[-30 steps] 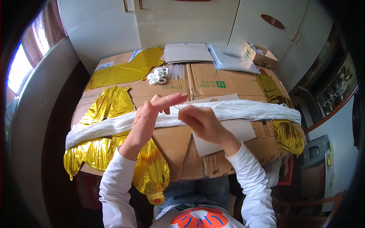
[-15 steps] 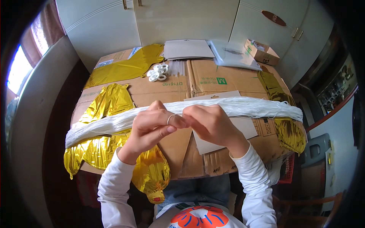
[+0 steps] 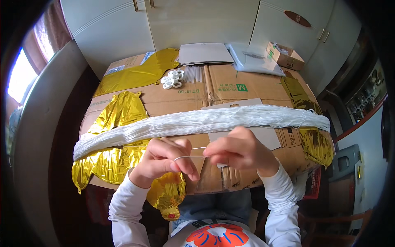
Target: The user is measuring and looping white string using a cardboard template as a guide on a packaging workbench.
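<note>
A thin white string (image 3: pixel 191 157) loops round fingers of my left hand (image 3: pixel 162 160) and runs across to my right hand (image 3: pixel 242 150), whose fingertips pinch it. The left thumb presses the string against the fingers. Just beyond both hands a long bundle of white string (image 3: pixel 197 120) lies across the cardboard. A shiny gold foil balloon (image 3: pixel 119 113) lies under the left part of the bundle and reaches to the near edge, partly hidden by my left hand and sleeve. Partly behind my right hand is a grey card (image 3: pixel 263 138) with a hanging hole.
Flattened cardboard (image 3: pixel 185 99) covers the table. At the back are another gold foil balloon (image 3: pixel 140 74), white ribbon rolls (image 3: pixel 172 79), clear sticks (image 3: pixel 192 75), stacked grey cards (image 3: pixel 206 53), clear plastic bags (image 3: pixel 255 59) and a small open box (image 3: pixel 286 57). More gold foil (image 3: pixel 314 144) hangs over the right edge.
My hands have moved apart from being pressed together, the right one going right. String now shows stretched between them, and the left hand has dropped slightly.
</note>
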Action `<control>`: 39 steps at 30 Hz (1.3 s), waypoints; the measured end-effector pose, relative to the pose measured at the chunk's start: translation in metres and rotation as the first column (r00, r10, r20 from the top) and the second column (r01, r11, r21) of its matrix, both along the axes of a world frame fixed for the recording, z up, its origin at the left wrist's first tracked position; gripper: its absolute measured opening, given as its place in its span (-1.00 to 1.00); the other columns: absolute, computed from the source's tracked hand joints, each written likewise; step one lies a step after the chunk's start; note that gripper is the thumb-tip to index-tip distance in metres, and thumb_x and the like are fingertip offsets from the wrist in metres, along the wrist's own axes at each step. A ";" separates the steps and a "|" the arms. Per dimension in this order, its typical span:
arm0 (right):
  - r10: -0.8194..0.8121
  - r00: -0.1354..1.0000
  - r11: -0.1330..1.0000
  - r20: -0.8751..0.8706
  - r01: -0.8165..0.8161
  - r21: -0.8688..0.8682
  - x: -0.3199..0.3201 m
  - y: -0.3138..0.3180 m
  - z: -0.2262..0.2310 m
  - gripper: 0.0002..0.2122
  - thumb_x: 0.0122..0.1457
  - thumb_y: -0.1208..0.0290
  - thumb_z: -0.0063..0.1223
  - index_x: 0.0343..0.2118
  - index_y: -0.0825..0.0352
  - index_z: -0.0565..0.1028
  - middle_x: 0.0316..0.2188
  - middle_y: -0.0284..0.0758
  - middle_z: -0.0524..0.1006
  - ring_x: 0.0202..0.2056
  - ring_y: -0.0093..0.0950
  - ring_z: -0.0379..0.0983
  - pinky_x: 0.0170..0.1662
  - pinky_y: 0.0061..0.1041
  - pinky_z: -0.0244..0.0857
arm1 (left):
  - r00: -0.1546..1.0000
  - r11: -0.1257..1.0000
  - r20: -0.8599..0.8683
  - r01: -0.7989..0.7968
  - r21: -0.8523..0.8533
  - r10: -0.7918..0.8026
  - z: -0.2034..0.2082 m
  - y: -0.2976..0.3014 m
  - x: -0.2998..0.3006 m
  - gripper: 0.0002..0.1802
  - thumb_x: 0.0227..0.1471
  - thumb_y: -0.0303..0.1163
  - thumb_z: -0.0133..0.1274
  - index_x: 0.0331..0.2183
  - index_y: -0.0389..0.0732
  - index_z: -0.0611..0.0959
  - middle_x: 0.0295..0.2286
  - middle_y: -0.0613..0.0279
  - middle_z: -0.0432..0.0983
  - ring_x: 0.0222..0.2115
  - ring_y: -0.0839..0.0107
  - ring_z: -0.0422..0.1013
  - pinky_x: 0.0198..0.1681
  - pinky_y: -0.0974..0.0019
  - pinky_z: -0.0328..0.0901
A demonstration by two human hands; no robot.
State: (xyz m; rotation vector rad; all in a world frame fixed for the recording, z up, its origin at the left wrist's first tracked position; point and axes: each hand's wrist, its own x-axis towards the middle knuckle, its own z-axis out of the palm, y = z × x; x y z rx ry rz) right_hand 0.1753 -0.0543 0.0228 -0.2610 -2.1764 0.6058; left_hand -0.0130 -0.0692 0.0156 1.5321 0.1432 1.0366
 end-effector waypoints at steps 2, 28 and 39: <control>-0.111 0.990 0.977 0.085 0.093 0.190 0.003 -0.010 0.002 -0.84 -0.18 0.45 0.03 -0.47 0.31 0.36 -0.74 -0.38 0.38 -0.76 -0.54 0.27 -0.74 -0.65 0.07 | 0.997 0.996 0.069 0.051 -0.079 -0.046 -0.003 -0.004 0.001 -0.73 -0.21 -0.25 -0.06 -0.67 -0.25 0.53 -0.66 0.16 0.45 -0.70 0.51 0.14 -0.58 0.44 0.03; -0.193 0.980 0.963 -0.049 0.199 0.184 -0.019 -0.028 -0.007 -0.57 -0.23 0.41 0.09 -0.25 0.41 0.24 -0.67 -0.42 0.32 -0.69 -0.63 0.22 -0.60 -0.70 0.11 | 0.836 0.728 0.514 0.472 -0.497 -0.191 -0.040 -0.025 0.015 -0.73 -0.08 -0.29 -0.19 -0.35 -0.25 0.44 -0.43 0.08 0.41 -0.81 0.66 0.14 -0.71 0.60 0.07; -0.302 0.935 0.850 -0.189 0.353 0.392 -0.018 -0.031 -0.009 -0.71 -0.20 0.57 -0.06 -0.31 0.47 0.33 -0.59 -0.39 0.36 -0.76 -0.65 0.17 -0.74 -0.70 0.09 | 0.860 0.838 0.507 0.314 -0.446 -0.052 -0.037 -0.033 0.026 -0.70 -0.04 -0.30 -0.25 -0.26 -0.22 0.40 -0.31 0.14 0.36 -0.85 0.77 -0.01 -0.75 0.63 -0.08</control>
